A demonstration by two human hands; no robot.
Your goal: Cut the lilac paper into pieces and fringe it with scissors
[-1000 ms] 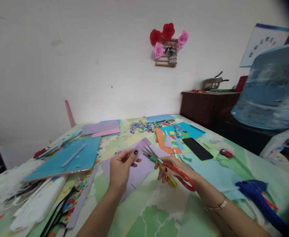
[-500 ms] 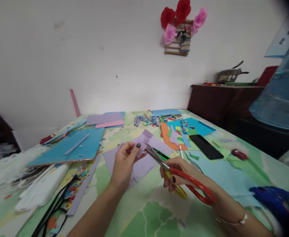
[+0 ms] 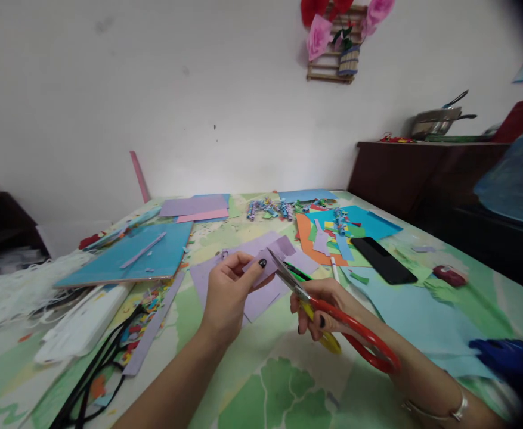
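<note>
The left hand [image 3: 228, 295] pinched a small lilac scrap [image 3: 274, 257] between thumb and fingertips, just above the larger lilac sheet [image 3: 256, 301] lying on the green table [image 3: 288, 369]. The right hand [image 3: 326, 301] gripped the red-and-yellow scissors [image 3: 359, 333] through the handles, with the blades against the scrap's right edge. Both grips were the same as half a second before. The blades had drawn closer into the paper, and the paper flowers [image 3: 319, 36] on the wall had slid to the top of the view.
</note>
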